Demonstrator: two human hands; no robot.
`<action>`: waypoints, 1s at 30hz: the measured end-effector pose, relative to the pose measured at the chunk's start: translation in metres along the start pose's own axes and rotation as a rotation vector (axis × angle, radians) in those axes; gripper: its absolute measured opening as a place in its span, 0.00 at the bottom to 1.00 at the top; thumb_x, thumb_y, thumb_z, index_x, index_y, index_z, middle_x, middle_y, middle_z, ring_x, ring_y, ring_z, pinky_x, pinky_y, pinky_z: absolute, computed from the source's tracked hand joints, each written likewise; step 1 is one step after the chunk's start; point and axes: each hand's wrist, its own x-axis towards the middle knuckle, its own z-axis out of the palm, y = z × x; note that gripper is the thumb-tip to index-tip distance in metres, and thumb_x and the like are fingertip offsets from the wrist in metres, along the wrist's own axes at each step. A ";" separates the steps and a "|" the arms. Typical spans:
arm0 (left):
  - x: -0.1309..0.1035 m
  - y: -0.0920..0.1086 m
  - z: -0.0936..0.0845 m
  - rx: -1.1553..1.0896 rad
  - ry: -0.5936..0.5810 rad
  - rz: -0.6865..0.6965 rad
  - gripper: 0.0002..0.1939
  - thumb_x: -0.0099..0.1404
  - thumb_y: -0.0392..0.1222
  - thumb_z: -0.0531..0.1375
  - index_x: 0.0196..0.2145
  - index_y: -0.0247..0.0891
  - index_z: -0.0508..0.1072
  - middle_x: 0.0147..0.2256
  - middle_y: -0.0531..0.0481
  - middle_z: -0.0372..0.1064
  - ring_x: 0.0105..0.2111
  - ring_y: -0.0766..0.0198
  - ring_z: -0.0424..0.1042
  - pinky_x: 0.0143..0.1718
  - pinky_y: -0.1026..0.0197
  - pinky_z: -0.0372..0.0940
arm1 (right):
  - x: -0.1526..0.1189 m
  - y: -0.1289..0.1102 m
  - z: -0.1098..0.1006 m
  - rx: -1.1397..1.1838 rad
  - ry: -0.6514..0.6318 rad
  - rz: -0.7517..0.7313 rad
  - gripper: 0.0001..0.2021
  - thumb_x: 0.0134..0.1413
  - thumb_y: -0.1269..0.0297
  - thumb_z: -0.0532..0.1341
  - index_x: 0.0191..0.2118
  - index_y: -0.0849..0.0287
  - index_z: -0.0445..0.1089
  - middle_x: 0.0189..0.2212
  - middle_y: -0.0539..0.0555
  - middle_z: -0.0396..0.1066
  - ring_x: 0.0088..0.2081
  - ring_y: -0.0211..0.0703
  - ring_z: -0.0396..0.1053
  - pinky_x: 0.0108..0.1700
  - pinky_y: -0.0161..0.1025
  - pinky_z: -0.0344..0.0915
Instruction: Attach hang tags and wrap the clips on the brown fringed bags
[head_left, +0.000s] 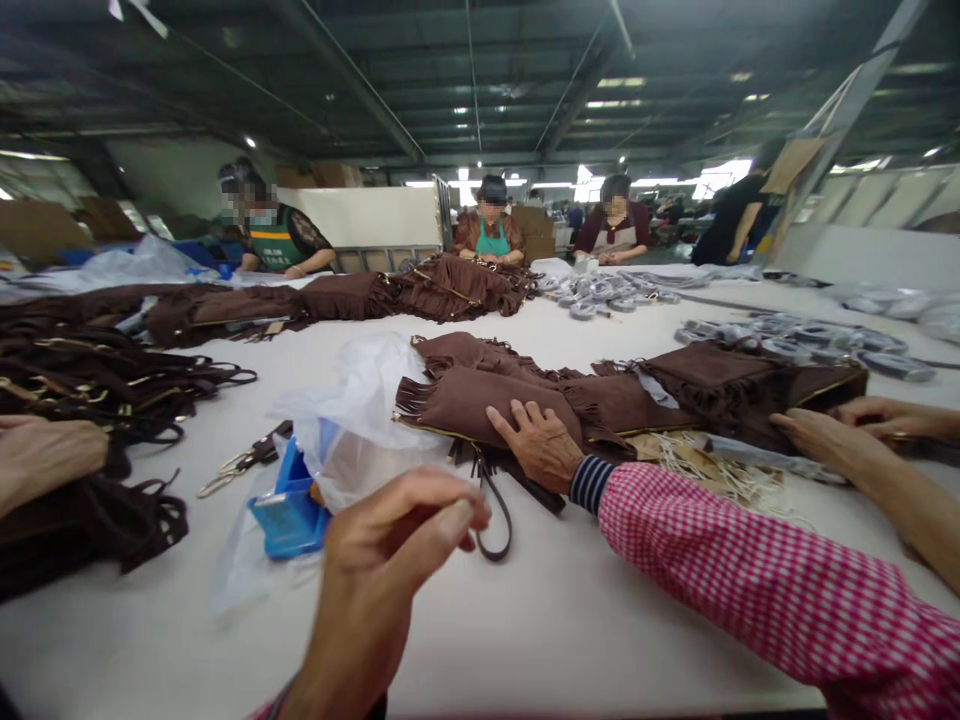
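Observation:
My right hand (541,440), below a striped cuff and a red-and-white checked sleeve, lies with spread fingers on a brown fringed bag (480,400). A gold zipper runs along that bag's near edge, and a dark loop strap (499,545) hangs from it onto the table. Raised over the table in front of me, my left hand (397,545) has thumb and fingers brought together in a pinch. Its fingertips are blurred, so anything between them cannot be made out. Behind it sit a blue plastic bin (292,525) and a crumpled clear plastic bag (367,400).
A co-worker's hands (832,435) work at brown bags on the right; another person's hand (52,455) is at the left by dark straps (97,375). Brown bags (337,298) line the far side. Wrapped grey straps (795,335) lie right. People sit across the white table (525,620).

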 end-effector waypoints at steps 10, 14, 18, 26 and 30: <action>0.078 -0.083 -0.002 0.095 0.013 -0.073 0.17 0.58 0.46 0.64 0.43 0.35 0.78 0.44 0.42 0.75 0.45 0.53 0.73 0.36 0.60 0.70 | 0.045 0.086 -0.059 0.391 0.063 0.163 0.21 0.55 0.67 0.63 0.56 0.55 0.72 0.45 0.56 0.77 0.45 0.51 0.71 0.50 0.44 0.62; 0.099 -0.075 0.005 0.035 0.041 -0.037 0.22 0.56 0.48 0.66 0.45 0.33 0.77 0.47 0.39 0.74 0.49 0.49 0.72 0.38 0.56 0.71 | 0.064 0.108 -0.084 0.519 0.108 0.136 0.18 0.51 0.69 0.65 0.49 0.55 0.78 0.39 0.51 0.79 0.43 0.47 0.72 0.49 0.41 0.63; 0.116 -0.069 0.010 0.010 0.044 0.013 0.25 0.57 0.51 0.65 0.49 0.33 0.74 0.51 0.36 0.71 0.51 0.48 0.71 0.42 0.53 0.71 | 0.073 0.114 -0.110 0.798 0.203 0.114 0.17 0.47 0.72 0.65 0.45 0.58 0.79 0.37 0.50 0.78 0.42 0.45 0.72 0.49 0.41 0.64; 0.106 -0.017 0.016 0.207 0.233 0.412 0.26 0.63 0.51 0.63 0.56 0.39 0.68 0.58 0.40 0.65 0.58 0.49 0.65 0.53 0.51 0.66 | 0.064 0.110 -0.196 1.338 0.250 0.178 0.16 0.41 0.67 0.70 0.41 0.62 0.78 0.30 0.51 0.77 0.31 0.43 0.73 0.34 0.39 0.70; 0.084 0.008 0.025 -0.231 -0.005 0.288 0.26 0.64 0.50 0.65 0.56 0.37 0.70 0.54 0.42 0.71 0.57 0.52 0.68 0.61 0.51 0.61 | 0.043 0.084 -0.219 1.410 0.120 0.231 0.15 0.39 0.66 0.72 0.38 0.61 0.77 0.29 0.51 0.77 0.29 0.43 0.73 0.30 0.37 0.70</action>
